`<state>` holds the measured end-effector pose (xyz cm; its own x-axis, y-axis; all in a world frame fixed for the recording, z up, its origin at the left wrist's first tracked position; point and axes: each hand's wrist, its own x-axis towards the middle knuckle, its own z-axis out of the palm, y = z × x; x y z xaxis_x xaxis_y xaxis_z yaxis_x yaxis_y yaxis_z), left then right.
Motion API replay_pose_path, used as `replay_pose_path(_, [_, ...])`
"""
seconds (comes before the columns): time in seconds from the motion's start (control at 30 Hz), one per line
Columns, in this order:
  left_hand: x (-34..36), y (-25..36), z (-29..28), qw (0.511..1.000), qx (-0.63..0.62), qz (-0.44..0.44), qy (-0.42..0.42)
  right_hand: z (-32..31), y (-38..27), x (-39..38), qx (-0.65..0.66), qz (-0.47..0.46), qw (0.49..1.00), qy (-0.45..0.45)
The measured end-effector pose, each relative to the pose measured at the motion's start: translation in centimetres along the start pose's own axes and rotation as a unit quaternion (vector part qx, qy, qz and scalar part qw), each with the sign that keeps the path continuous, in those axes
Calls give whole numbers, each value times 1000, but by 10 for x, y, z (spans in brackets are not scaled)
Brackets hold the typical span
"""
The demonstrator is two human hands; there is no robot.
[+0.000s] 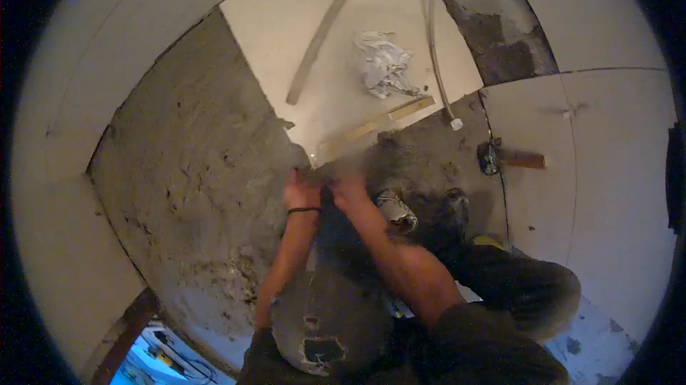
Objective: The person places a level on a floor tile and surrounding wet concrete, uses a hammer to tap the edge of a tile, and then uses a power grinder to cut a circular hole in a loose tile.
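My left hand (304, 192), with a dark band at its wrist, is low at the near corner of a pale floor tile (271, 35). Close beside it, my right hand (349, 190) is over the grey mortar bed (186, 156) at the same corner. Motion blurs the fingers of both hands, and whatever they may hold is too smeared to make out. Along the tile's near edge lies a narrow yellowish bar (375, 126). Crumpled white wrapping (386, 63) rests on the tile, past the bar.
A long grey strip (321, 38) and a thin flexible hose (433, 45) lie across the tile. At right, a mallet (522, 159) with a dark head rests by the joint of laid tiles (607, 170). A shoe (396, 210) is near my right forearm. A grey cap (314, 299) covers the lower middle.
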<state>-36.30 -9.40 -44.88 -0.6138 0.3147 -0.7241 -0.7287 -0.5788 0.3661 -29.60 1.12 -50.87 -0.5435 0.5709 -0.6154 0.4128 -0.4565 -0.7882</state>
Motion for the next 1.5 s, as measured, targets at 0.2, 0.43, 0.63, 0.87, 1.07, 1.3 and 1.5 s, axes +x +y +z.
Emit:
replay_pose_path(0.2, [-4,15,21,973,71,33,216,4,-84,-45,261,224,938,-44])
replay_pose_path(0.43, [-69,22,22,820,525,194,119,11,-64,-81,-142,47,989,22])
replay_pose_path(0.63, [-64,24,-39,427,820,361,122,40,-57,-80,-155,66,983,77])
replay_pose_path(0.87, [-39,29,13,671,684,259,123,20,-99,-76,-153,56,986,42])
replay_pose_path(1.07, [-16,36,14,671,706,203,102,6,-104,-75,-142,70,985,70])
replay_pose_path(1.3, [20,31,-27,729,663,152,76,-2,-76,-69,-255,4,965,59])
replay_pose_path(1.5, [25,50,-50,687,706,151,82,1,-106,-84,-219,60,973,35])
